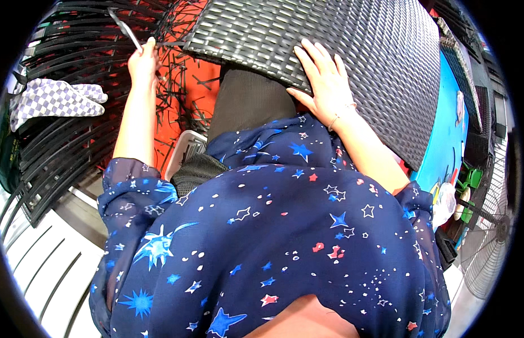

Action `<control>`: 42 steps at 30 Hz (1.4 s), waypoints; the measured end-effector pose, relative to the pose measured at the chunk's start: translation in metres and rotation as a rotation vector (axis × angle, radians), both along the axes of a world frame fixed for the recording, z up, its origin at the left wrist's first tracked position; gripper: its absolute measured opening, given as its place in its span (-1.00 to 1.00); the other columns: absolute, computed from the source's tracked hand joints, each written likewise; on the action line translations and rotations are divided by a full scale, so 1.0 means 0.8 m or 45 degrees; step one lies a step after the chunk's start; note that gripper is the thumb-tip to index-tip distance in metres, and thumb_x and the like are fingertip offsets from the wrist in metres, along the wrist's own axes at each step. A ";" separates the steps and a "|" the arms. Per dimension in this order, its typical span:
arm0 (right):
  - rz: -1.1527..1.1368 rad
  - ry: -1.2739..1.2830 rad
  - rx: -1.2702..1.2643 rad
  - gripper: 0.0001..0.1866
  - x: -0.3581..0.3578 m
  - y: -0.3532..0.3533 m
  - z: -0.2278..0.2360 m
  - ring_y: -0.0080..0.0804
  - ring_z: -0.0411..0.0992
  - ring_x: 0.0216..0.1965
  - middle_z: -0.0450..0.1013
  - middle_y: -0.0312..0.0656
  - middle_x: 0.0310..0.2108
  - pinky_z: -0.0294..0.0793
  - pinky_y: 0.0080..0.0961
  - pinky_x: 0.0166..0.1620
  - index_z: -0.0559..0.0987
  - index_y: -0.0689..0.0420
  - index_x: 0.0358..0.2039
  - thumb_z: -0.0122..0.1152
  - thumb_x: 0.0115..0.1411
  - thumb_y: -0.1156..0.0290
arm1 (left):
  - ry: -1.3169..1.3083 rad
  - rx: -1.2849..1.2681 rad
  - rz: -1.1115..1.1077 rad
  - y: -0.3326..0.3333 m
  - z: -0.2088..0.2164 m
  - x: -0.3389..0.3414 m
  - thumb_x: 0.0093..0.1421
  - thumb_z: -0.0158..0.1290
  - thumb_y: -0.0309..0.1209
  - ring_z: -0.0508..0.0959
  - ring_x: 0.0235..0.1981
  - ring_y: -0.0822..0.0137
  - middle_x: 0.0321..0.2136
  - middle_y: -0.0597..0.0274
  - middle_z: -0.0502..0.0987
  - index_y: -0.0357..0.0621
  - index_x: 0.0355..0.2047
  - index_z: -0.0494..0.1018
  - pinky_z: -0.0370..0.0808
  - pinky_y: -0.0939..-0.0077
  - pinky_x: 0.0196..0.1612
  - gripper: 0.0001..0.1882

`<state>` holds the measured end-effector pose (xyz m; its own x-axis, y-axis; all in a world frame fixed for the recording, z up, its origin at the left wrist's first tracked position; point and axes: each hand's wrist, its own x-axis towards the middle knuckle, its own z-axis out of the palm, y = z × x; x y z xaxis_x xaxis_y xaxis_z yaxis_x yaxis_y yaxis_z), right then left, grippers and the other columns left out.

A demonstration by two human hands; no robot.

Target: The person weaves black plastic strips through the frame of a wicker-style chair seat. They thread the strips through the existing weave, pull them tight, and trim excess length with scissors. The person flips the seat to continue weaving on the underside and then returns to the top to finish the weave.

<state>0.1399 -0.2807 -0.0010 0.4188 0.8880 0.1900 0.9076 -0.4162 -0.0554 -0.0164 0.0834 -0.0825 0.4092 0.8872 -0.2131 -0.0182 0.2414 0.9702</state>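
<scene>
A large black woven panel point(352, 67), made of flat glossy strips, slants over my lap and off to the right. My right hand point(325, 79) lies on it near its lower left edge, fingers stretched out and holding nothing. Left of the panel's corner, my left hand point(143, 63) is closed round a slim silver tool point(125, 29) that points up and left. Its exact kind I cannot make out. A dark strip end point(170, 44) runs from the panel's corner to the fingers of this hand; whether they grip it is unclear.
Many long black strips point(70, 146) hang in a bundle at the left, with a checkered cloth point(53, 104) over them. Black offcuts litter a red surface point(203, 84). A white basket point(183, 149) is beside my leg. At right are a blue surface point(439, 135) and a fan point(487, 242).
</scene>
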 end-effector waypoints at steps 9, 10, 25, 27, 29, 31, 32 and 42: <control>-0.007 0.002 0.009 -0.17 -0.003 0.004 -0.004 -0.16 -0.01 0.39 0.05 -0.19 0.37 -0.08 0.02 0.37 0.20 -0.03 0.33 0.27 0.11 -0.02 | 0.085 -0.119 0.133 -0.042 0.010 -0.045 0.31 0.07 -0.16 0.18 -0.73 0.63 -0.73 0.54 0.23 -0.09 -0.54 0.43 0.08 0.65 -0.65 -0.65; -0.001 -0.001 0.013 -0.18 -0.004 0.006 -0.004 -0.15 -0.01 0.39 0.05 -0.19 0.37 -0.08 0.02 0.37 0.20 -0.04 0.33 0.27 0.11 -0.01 | 0.083 0.101 0.062 -0.046 0.018 -0.046 0.32 0.06 -0.18 0.24 -0.67 0.63 -0.69 0.52 0.29 -0.13 -0.47 0.48 0.15 0.65 -0.59 -0.68; 0.187 -0.025 -0.012 -0.39 -0.009 0.023 -0.019 -0.21 0.09 0.33 0.11 -0.28 0.36 0.05 -0.06 0.33 0.29 -0.18 0.29 0.16 0.22 0.20 | 0.106 1.365 -0.706 -0.093 0.022 -0.013 0.18 0.09 -0.52 0.60 -0.03 0.33 0.14 0.20 0.47 0.01 0.09 0.48 0.53 0.51 -0.04 -0.56; 0.185 -0.028 -0.007 -0.39 -0.009 0.023 -0.019 -0.21 0.09 0.34 0.11 -0.28 0.36 0.05 -0.05 0.33 0.29 -0.17 0.29 0.16 0.22 0.20 | -0.026 1.223 -0.536 -0.079 0.023 -0.010 0.40 -0.08 -0.38 0.44 0.17 0.27 0.11 0.08 0.48 -0.20 0.10 0.45 0.32 0.43 0.23 -0.68; 0.177 -0.016 -0.002 -0.39 -0.012 0.023 -0.021 -0.22 0.09 0.34 0.11 -0.28 0.36 0.04 -0.05 0.33 0.29 -0.17 0.29 0.16 0.22 0.20 | -0.041 1.091 -0.288 -0.072 0.056 -0.016 0.40 -0.08 -0.39 0.44 0.16 0.28 0.10 0.06 0.48 -0.25 0.11 0.42 0.32 0.42 0.22 -0.66; 0.174 -0.021 -0.012 -0.40 -0.011 0.026 -0.020 -0.22 0.09 0.34 0.11 -0.27 0.36 0.04 -0.05 0.33 0.30 -0.16 0.28 0.16 0.22 0.20 | -0.034 1.203 -0.315 -0.069 0.066 -0.016 0.39 -0.08 -0.43 0.45 0.15 0.28 0.10 0.04 0.48 -0.25 0.13 0.41 0.35 0.44 0.20 -0.66; 0.172 -0.021 -0.007 -0.40 -0.013 0.027 -0.019 -0.22 0.09 0.34 0.12 -0.27 0.35 0.04 -0.05 0.33 0.30 -0.16 0.28 0.16 0.22 0.20 | -0.007 1.231 -0.348 -0.075 0.066 -0.012 0.38 -0.07 -0.45 0.45 0.15 0.28 0.10 0.04 0.48 -0.23 0.13 0.41 0.36 0.44 0.19 -0.66; 0.084 0.110 0.000 -0.26 -0.014 -0.064 0.002 -0.18 0.05 0.36 0.13 -0.23 0.35 -0.02 -0.05 0.36 0.24 0.02 0.30 0.24 0.14 0.13 | 0.454 1.540 -0.714 -0.085 0.040 -0.035 0.16 -0.12 -0.68 0.28 0.31 0.29 0.28 0.17 0.30 -0.04 0.20 0.36 0.29 0.45 0.26 -0.42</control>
